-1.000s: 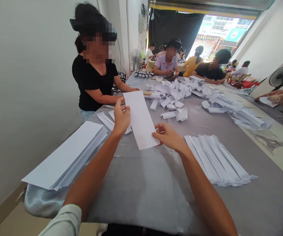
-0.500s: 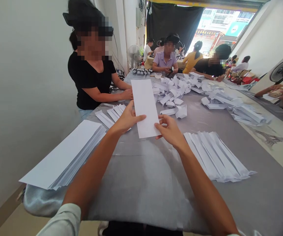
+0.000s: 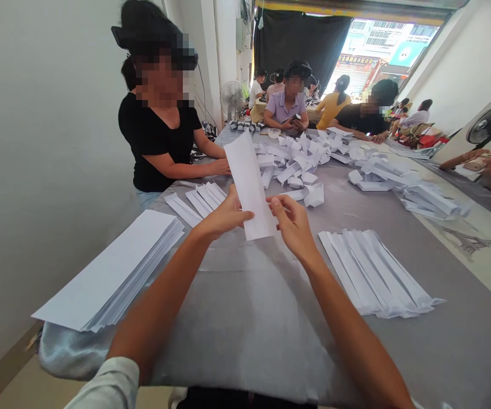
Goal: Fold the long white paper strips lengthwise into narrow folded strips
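A long strip of white paper (image 3: 248, 182) is held up between the two hands, above the grey cloth of the bench (image 3: 245, 329). Its long axis runs away from the person, and its far end leans slightly left and appears lifted. The left hand (image 3: 222, 217) is the closer of the two: its fingers (image 3: 241, 215) lie across the strip's lower left edge, with the thumb pointing up along the paper. The right hand (image 3: 293, 224) is just to the right, half curled, its fingertips (image 3: 273, 200) meeting the right edge. Both hands are partly closed and share the strip near its lower end, though the view does not show exactly how firmly the right one grips. Left of the hands lies a thick stack of flat paper strips (image 3: 109, 270), with a small fanned group of folded strips (image 3: 196, 201) just beyond the left hand. A larger fanned pile of folded strips (image 3: 373, 272) lies to the right, and a heap of folded paper pieces (image 3: 292, 167) spreads ahead. A co-worker in a black top (image 3: 160, 147) sits along the left side, one hand (image 3: 220, 167) resting on the bench near the strip's far end.
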A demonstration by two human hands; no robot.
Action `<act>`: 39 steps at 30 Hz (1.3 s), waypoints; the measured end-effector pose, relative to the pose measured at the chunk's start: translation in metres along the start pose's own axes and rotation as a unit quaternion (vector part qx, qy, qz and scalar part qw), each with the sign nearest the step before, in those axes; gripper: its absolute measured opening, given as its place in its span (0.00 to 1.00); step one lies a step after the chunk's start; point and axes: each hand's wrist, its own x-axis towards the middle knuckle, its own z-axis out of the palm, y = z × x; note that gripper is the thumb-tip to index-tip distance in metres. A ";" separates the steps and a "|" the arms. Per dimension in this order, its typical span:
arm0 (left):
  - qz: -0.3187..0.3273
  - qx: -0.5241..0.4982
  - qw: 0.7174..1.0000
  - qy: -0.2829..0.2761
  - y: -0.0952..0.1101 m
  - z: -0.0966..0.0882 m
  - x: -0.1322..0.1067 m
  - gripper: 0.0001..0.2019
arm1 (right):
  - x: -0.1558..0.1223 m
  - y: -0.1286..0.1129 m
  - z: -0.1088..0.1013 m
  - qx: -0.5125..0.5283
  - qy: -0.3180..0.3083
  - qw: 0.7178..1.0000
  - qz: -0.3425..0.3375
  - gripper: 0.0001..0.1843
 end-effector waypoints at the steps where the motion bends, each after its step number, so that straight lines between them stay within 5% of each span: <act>1: -0.003 0.006 1.000 0.003 0.002 0.001 -0.001 0.43 | 0.000 0.000 0.000 0.016 0.004 1.000 0.003 0.22; 11: -0.018 -0.038 0.996 -0.083 0.011 0.012 -0.008 0.28 | 0.005 0.011 0.001 0.109 0.015 0.991 0.078 0.26; 20: -0.039 -0.156 0.987 -0.018 0.015 0.010 -0.001 0.25 | 0.006 0.013 -0.003 0.115 -0.005 0.991 0.074 0.18; 30: 0.037 -0.042 0.998 0.025 0.012 0.014 -0.002 0.23 | 0.002 0.008 -0.003 0.100 -0.072 0.992 0.035 0.23; 39: 0.080 0.012 0.996 -0.025 0.009 0.006 -0.001 0.19 | 0.004 0.003 -0.005 0.097 -0.081 0.991 0.041 0.25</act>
